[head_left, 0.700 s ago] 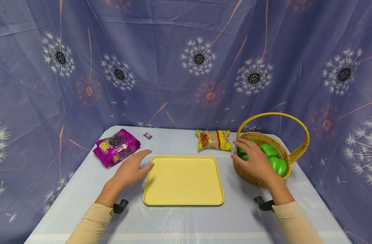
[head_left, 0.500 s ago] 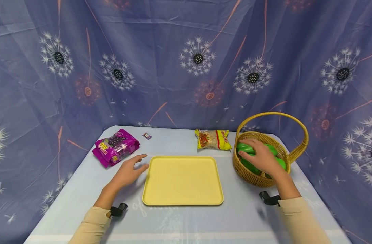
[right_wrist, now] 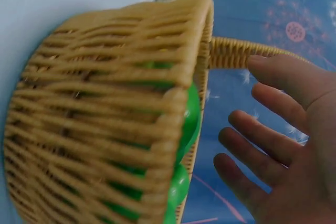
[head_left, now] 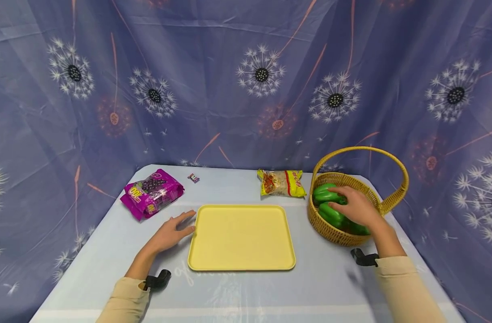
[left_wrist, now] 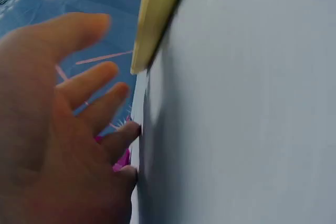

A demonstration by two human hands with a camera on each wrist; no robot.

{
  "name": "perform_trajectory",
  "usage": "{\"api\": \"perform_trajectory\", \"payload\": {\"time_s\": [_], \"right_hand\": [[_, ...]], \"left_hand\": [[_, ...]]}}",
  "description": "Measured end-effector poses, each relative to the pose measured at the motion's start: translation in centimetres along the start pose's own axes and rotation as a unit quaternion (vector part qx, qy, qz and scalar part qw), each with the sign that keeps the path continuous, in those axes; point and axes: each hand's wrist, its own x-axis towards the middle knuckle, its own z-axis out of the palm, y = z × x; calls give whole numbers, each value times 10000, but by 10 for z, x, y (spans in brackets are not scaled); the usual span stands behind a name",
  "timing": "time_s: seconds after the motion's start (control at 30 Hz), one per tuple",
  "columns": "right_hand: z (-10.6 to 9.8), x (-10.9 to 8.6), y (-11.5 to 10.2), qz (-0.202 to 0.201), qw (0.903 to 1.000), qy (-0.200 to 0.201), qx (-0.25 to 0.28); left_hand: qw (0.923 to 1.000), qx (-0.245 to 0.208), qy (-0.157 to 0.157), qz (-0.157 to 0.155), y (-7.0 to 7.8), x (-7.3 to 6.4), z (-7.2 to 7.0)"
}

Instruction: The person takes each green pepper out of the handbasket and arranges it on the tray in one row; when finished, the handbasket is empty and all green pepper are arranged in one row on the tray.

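Note:
A yellow tray lies flat on the table. Just off its left edge is my left hand, fingers relaxed and holding nothing; in the left wrist view some of its fingertips reach the tabletop beside the tray. My right hand is over the wicker basket, above several glossy green peppers. In the right wrist view its fingers are spread and apart from the basket rim. The hand and the basket wall hide part of the peppers.
A purple grape-printed bag lies at the back left, with a small wrapped candy to its right. A yellow and clear food packet lies behind the tray. The basket's tall handle arches up. A dandelion-print curtain surrounds the table.
My right hand has moved rightward, from the basket's left rim to over the peppers. My left hand has shifted slightly left and lower, closer to the table.

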Motion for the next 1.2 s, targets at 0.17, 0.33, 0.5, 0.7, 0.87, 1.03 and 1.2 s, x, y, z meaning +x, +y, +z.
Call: {"api": "perform_trajectory", "payload": {"time_s": [0.17, 0.33, 0.5, 0.7, 0.87, 1.03, 1.2], "right_hand": [[-1, -2, 5, -64, 9997, -53, -218], [1, -4, 12, -39, 9994, -173, -284], [2, -5, 18, 14, 9992, -258, -299], [6, -4, 20, -12, 9984, -391, -399], [10, -5, 22, -1, 9972, -594, -464], [12, -7, 22, 39, 9963, -720, -459], [13, -7, 21, -9, 9959, -774, -462]], "left_hand": [[9994, 212, -278, 51, -4, -4, 3], [9993, 207, -299, 127, -7, -6, 5], [9993, 163, -267, 205, -8, -4, 6], [9995, 155, -203, 207, -9, -4, 7], [9995, 195, -157, 207, -10, -5, 6], [9994, 195, -149, 245, -10, -4, 7], [9993, 194, -170, 268, -11, -5, 8]]}}
